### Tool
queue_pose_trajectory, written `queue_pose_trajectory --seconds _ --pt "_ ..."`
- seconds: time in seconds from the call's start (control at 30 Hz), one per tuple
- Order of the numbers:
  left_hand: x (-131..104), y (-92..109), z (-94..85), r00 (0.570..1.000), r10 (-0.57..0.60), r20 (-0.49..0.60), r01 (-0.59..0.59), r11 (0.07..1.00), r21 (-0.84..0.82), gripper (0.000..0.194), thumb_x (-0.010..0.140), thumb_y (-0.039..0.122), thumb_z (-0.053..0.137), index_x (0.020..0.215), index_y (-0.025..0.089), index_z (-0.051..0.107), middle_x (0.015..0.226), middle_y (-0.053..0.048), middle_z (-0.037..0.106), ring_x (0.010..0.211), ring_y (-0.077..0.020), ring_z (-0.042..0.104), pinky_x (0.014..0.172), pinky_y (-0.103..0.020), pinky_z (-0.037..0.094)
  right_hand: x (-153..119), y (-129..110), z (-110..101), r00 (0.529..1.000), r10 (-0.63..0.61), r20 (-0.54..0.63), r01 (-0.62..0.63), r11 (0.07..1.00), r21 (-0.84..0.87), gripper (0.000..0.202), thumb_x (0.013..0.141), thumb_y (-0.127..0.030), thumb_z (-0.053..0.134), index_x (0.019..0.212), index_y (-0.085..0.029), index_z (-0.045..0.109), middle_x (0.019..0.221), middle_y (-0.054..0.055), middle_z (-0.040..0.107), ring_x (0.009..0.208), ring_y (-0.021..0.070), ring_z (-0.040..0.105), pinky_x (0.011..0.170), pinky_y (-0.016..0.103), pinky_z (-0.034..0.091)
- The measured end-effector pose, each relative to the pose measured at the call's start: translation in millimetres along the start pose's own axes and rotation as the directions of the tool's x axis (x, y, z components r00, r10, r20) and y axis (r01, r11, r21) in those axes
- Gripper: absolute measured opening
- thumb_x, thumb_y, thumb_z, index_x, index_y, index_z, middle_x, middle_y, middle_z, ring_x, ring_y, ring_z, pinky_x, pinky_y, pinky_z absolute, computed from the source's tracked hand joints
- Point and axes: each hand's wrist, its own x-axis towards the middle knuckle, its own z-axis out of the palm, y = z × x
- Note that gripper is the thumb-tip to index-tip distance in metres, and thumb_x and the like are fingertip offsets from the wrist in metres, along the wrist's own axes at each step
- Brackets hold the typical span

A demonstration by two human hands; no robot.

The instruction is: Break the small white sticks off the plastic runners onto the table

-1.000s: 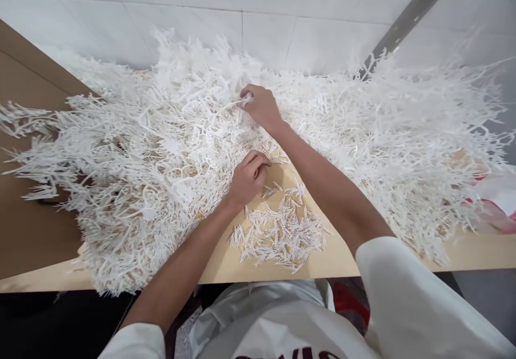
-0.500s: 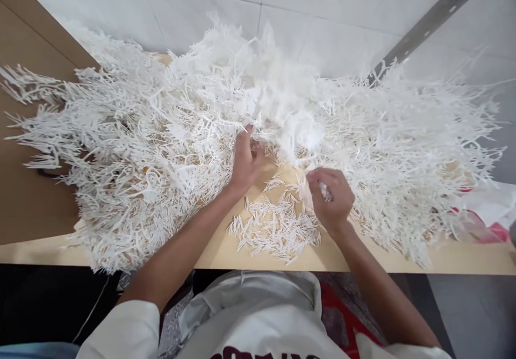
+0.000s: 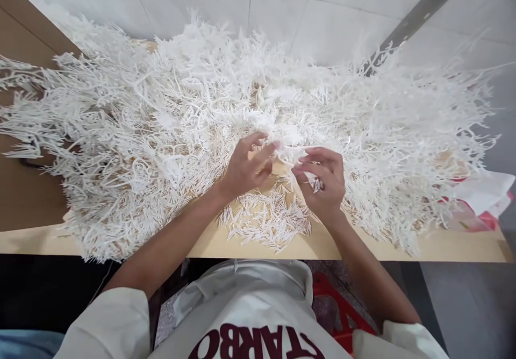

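Note:
White branching plastic pieces (image 3: 177, 106) form a wide, tangled heap across the table. At its front middle, my left hand (image 3: 250, 165) has its fingers apart and curved, the fingertips near a thin white strand. My right hand (image 3: 320, 179) is bent with thumb and fingers close together, at the right end of the white strand (image 3: 292, 148); small white bits show inside its curled fingers. Between and below both hands, short white sticks (image 3: 274, 222) lie loose in a small pile on the table (image 3: 326, 246).
A cardboard box (image 3: 28, 187) stands at the left. At the right end lies a white and pink plastic bag (image 3: 479, 198). A grey metal post (image 3: 423, 15) slants before the tiled wall (image 3: 274, 15). A red stool (image 3: 338, 310) is below the table.
My left hand has opened out and come nearer my right hand. The blurred white clump above my right hand has come down onto the heap. The whole view has shifted slightly.

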Motion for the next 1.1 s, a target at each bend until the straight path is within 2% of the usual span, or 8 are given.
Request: queue_pose_trajectory --seconds 0.1,0.27,0.47,0.57,0.63,0.7,0.8,1.1 --pt "1 2 -1.5 0.989 0.121 0.087 -0.131 0.985 0.112 0.039 0.086 0.029 0.060 0.122 0.023 0.047 0.123 -0.008 0.059 0.118 -0.0196 0.053 0.093 -0.034 0.043 13 10 10 0.990 -0.116 0.080 0.111 0.992 0.062 0.042 0.080 -0.014 0.067 0.116 -0.032 0.054 0.126 0.006 0.047 0.098 0.0164 0.064 0.086 0.041 0.060" --pt "0 -2 -2.6 0.987 -0.109 0.114 0.090 0.982 0.166 0.013 0.092 0.014 0.045 0.098 0.022 0.054 0.085 0.003 0.068 0.078 -0.0114 0.057 0.075 -0.030 0.035 6 32 34 0.994 -0.107 0.028 0.107 0.994 0.017 0.037 0.082 -0.018 0.067 0.115 -0.029 0.056 0.120 0.006 0.051 0.104 0.0170 0.062 0.079 0.036 0.062" --pt "-1 -4 0.7 0.962 -0.254 0.099 0.234 0.955 0.182 0.027 0.094 0.013 0.036 0.109 0.024 0.056 0.099 -0.003 0.064 0.091 -0.0147 0.058 0.079 -0.032 0.036 -4 35 38 0.988 -0.048 -0.147 0.034 0.995 -0.091 0.022 0.084 -0.020 0.064 0.105 -0.026 0.063 0.095 0.004 0.063 0.087 0.0147 0.063 0.070 0.031 0.057" --pt "-1 -3 -1.1 0.955 -0.298 0.011 0.294 0.949 0.115 0.026 0.092 0.015 0.040 0.112 0.024 0.054 0.114 -0.007 0.057 0.102 -0.0175 0.055 0.085 -0.034 0.038 -3 31 39 0.995 0.035 -0.090 -0.041 0.997 -0.067 0.012 0.085 -0.017 0.062 0.095 -0.025 0.064 0.081 -0.001 0.068 0.070 0.0106 0.062 0.061 0.026 0.053" --pt "1 -1 -4.9 0.973 -0.230 0.001 0.229 0.970 0.078 0.032 0.088 0.017 0.045 0.119 0.026 0.049 0.122 -0.009 0.053 0.113 -0.0207 0.052 0.090 -0.038 0.037 -3 30 40 0.997 0.056 -0.052 -0.058 0.998 -0.031 0.009 0.085 -0.017 0.063 0.092 -0.024 0.064 0.079 -0.002 0.069 0.066 0.0094 0.062 0.060 0.025 0.052" --pt "2 1 -9.1 0.988 -0.089 0.124 0.090 0.996 -0.004 0.039 0.085 0.019 0.046 0.123 0.030 0.046 0.126 -0.006 0.053 0.119 -0.0218 0.049 0.094 -0.041 0.035 -3 30 41 0.996 0.049 -0.068 -0.050 0.999 -0.007 0.011 0.085 -0.015 0.062 0.092 -0.023 0.064 0.081 -0.001 0.070 0.071 0.0092 0.064 0.063 0.024 0.053" --pt "3 2 -10.8 0.950 0.031 0.312 0.010 0.992 -0.129 0.035 0.087 0.027 0.047 0.122 0.029 0.047 0.123 -0.004 0.058 0.114 -0.0195 0.052 0.093 -0.039 0.035 -3 32 41 0.991 0.102 -0.092 -0.098 0.994 0.040 0.015 0.085 -0.013 0.061 0.095 -0.023 0.065 0.084 -0.001 0.070 0.076 0.0098 0.065 0.066 0.025 0.054" --pt "1 -3 -0.2 0.980 -0.168 0.105 0.163 0.985 0.053 0.032 0.085 0.050 0.057 0.102 0.023 0.055 0.114 -0.005 0.059 0.104 -0.0171 0.055 0.091 -0.035 0.038 -5 26 32 0.985 0.010 -0.170 0.019 0.986 0.168 0.025 0.083 -0.008 0.060 0.099 -0.027 0.061 0.090 0.001 0.068 0.085 0.0155 0.067 0.066 0.034 0.060"
